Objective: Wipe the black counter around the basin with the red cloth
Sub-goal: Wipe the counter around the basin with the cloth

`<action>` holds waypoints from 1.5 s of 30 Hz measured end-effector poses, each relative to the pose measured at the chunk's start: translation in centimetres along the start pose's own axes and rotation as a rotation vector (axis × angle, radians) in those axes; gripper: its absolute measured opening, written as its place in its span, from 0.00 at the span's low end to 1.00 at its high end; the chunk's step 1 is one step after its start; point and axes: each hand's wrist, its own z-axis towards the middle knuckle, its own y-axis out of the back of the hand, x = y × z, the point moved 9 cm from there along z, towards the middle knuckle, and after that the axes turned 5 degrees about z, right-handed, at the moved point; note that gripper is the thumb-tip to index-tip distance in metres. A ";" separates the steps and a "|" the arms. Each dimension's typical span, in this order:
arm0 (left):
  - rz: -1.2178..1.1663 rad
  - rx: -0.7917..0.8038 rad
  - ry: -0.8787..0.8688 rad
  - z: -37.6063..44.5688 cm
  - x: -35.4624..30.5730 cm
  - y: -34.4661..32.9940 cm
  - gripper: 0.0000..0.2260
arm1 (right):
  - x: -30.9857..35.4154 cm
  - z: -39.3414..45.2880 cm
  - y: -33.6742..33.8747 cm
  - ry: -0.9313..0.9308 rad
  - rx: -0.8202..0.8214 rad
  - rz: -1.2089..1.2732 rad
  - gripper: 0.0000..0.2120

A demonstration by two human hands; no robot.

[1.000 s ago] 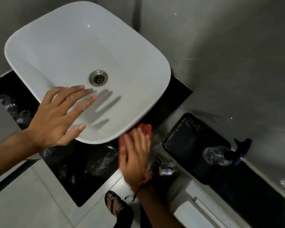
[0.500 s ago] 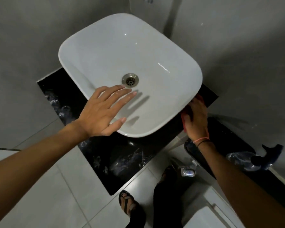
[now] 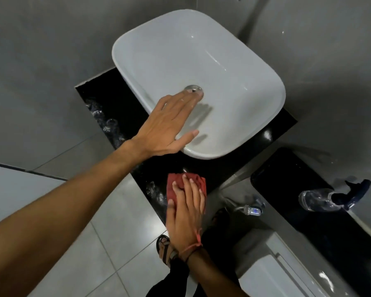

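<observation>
A white basin (image 3: 234,67) stands on the black counter (image 3: 114,112), which shows wet soapy streaks along its left and front. My left hand (image 3: 167,125) lies flat across the basin's near rim, fingers together and reaching toward the drain (image 3: 193,88). My right hand (image 3: 185,211) presses flat on the folded red cloth (image 3: 177,185) at the counter's front edge, just below the basin. Part of the cloth is hidden under my fingers.
A clear spray bottle with a dark trigger (image 3: 330,198) lies on a second black ledge (image 3: 287,181) at the right. A metal tap (image 3: 247,207) juts out below it. Grey walls close in behind; tiled floor and my sandalled foot (image 3: 165,247) are below.
My right hand has slid the red cloth from the counter's right side, beside the basin, to the front edge below it. My left hand has stretched further over the basin.
</observation>
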 end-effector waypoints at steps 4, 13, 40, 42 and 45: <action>-0.231 -0.421 0.353 -6.7 -1.1 4.5 0.22 | 0.6 2.2 8.4 -0.036 -0.127 0.354 0.15; 0.007 0.194 0.533 -14.8 -11.4 -7.7 0.28 | 7.8 17.6 16.5 0.371 -0.098 0.020 0.16; 0.089 0.267 -0.040 -10.4 22.8 -9.2 0.27 | 8.8 16.4 6.0 0.472 0.253 -0.270 0.36; 0.125 0.258 0.149 -9.2 29.2 -8.3 0.27 | 8.7 16.5 6.0 0.453 0.244 -0.288 0.36; 0.149 0.254 0.284 -8.8 32.3 -8.3 0.28 | 8.7 16.6 6.1 0.430 0.239 -0.307 0.36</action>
